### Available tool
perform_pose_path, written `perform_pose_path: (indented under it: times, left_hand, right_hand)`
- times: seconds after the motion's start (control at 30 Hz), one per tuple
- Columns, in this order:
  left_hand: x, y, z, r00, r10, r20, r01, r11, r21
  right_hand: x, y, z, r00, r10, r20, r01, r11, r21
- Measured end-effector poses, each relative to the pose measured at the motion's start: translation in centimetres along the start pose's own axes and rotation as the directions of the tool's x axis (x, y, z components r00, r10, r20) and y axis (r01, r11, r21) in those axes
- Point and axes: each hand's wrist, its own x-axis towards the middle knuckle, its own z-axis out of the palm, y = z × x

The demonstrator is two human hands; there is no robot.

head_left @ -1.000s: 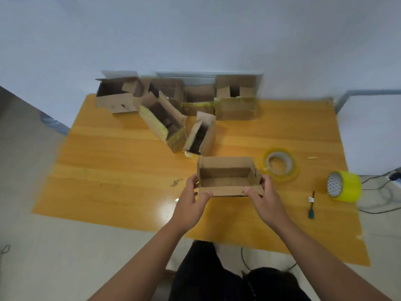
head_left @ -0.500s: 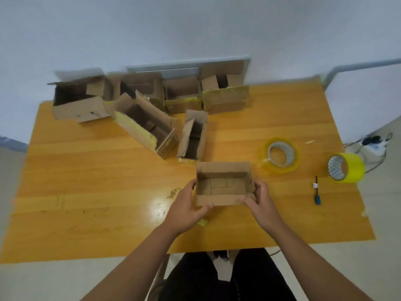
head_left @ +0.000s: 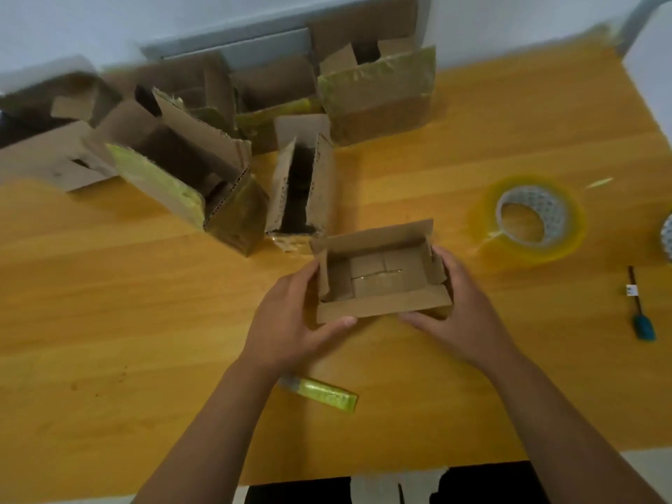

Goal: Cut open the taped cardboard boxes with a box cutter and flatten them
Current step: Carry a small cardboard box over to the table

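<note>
Box (head_left: 381, 285) nearer, between both grips

We see a small open cardboard box (head_left: 381, 274) sitting upright on the table, top flaps spread, its bare brown floor showing taped seams. It lies between our fingers, which touch its left and right ends. Beyond our fingertips, more opened boxes (head_left: 225, 140) crowd together, some tipped on their sides, several bearing yellowish tape. A yellow-green box cutter (head_left: 320, 393) lies flat behind our fingers, just beside the left wrist.

open box (head_left: 378, 281), left hand (head_left: 291, 321), right hand (head_left: 458, 311) gripping
</note>
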Motion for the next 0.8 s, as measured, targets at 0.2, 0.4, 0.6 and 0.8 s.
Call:
perform_pose_path:
  times: [0.2,0.4,0.6,0.8]
  left_hand:
    - [0.9,-1.2,0.4,0.991,0.101,-0.093,-0.097,0.994,0.044]
    - [-1.7,-1.8,0.1,0.978,0.14,-0.153,-0.153,0.985,-0.076]
    - [-8.1,-2.8,-1.5,0.943,0.142,-0.3,-0.23,0.932,-0.281]
    - [-11.3,-4.6,-1.7,0.939,0.046,-0.34,-0.197,0.884,-0.423]
  right_hand:
    - [0.7,1.8,1.1,0.988,-0.105,-0.117,0.104,0.994,-0.017]
    - [-1.2,0.8,1.6,0.986,-0.163,-0.046,0.161,0.986,-0.047]
    - [-5.8,-1.6,4.8,0.97,-0.234,-0.063,0.231,0.971,-0.055]
    - [-8.1,-3.3,7.9,0.943,-0.306,-0.13,0.296,0.951,-0.087]
